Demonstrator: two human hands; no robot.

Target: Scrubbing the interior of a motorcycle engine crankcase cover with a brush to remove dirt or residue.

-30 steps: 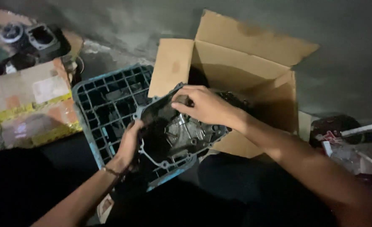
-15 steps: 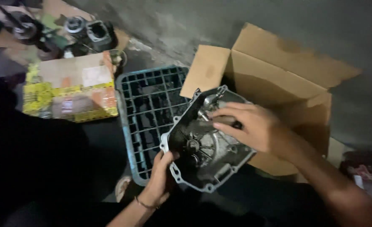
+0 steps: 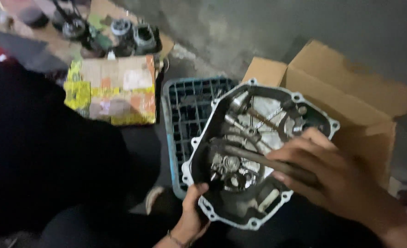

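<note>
A: Change since the prior view?
B: The engine cover (image 3: 254,151) now sits higher and closer, over the blue crate (image 3: 185,119), cavity up.
A: Orientation?
B: Long axis runs lower-left to upper-right.
A: Grip?
B: Left hand (image 3: 192,216) clamps the lower rim; right hand (image 3: 332,177) grasps a dark shaft (image 3: 258,158).

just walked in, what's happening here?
A person holds a metal engine cover with its inner side facing up, above a blue plastic crate. The left hand grips its lower rim; the right hand rests on its right side with a dark rod lying across the inside. An open cardboard box sits behind.
</note>
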